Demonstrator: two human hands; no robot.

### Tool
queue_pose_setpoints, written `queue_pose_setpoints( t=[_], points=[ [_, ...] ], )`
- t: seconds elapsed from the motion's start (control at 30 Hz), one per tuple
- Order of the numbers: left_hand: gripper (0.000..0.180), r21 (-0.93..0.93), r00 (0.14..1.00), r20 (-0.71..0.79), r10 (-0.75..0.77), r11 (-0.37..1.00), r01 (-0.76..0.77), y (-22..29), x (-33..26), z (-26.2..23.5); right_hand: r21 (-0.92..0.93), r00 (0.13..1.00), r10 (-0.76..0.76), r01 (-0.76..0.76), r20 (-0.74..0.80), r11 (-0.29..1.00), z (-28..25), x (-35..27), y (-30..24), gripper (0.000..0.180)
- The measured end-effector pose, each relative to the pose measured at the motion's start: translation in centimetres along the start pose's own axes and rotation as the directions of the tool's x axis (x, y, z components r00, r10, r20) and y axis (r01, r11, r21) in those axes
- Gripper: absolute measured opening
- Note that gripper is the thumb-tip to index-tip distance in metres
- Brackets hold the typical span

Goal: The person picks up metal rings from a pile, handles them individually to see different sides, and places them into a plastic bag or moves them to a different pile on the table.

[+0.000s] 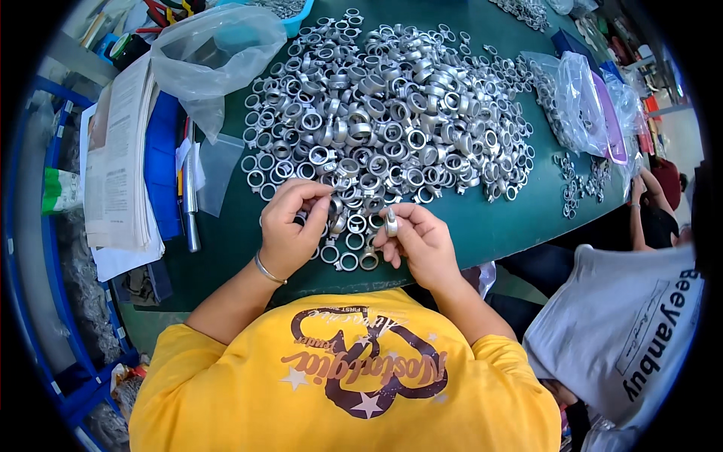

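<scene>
A large heap of silver metal rings (407, 105), each with a small lug, spreads over the green table (218, 264) before me. My right hand (425, 242) pinches one metal ring (392, 224) between thumb and fingers, turned edge-on. To its left, at the near fringe of the heap, my left hand (290, 230) is closed with thumb and forefinger tips together. Whatever those tips hold, if anything, is too small to make out. Several loose rings (348, 261) lie flat on the tabletop between my two hands.
Left of the heap are a clear plastic bag (218, 56), a stack of papers (120, 158), a blue bin (162, 135) and a metal-handled tool (192, 218). More plastic bags (580, 98) and small metal parts (580, 184) lie at right. A person in a grey shirt (610, 331) sits close at right.
</scene>
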State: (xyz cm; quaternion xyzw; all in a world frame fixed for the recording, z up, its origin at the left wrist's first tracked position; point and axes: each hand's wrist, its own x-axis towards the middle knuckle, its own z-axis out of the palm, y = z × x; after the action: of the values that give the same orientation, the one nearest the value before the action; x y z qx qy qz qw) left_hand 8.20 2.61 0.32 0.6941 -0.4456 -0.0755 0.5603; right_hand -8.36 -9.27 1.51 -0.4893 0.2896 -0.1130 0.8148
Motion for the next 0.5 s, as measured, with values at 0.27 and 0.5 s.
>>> queue_pose_setpoints(
  t=[0.27,0.5],
  points=[
    [0.012,-0.234,0.943,0.304,-0.137,0.949,0.213,2.3,-0.4,0.1,-0.253,0.958,-0.284,0.266,-0.035,0.93,1.0,-0.4,0.5,0.017],
    [0.013,-0.375,0.881,0.448,-0.152,0.862,0.34,2.8,-0.8,1.2,-0.363,0.918,-0.394,0.351,-0.05,0.863,1.2,-0.5,0.4,0.016]
  ],
)
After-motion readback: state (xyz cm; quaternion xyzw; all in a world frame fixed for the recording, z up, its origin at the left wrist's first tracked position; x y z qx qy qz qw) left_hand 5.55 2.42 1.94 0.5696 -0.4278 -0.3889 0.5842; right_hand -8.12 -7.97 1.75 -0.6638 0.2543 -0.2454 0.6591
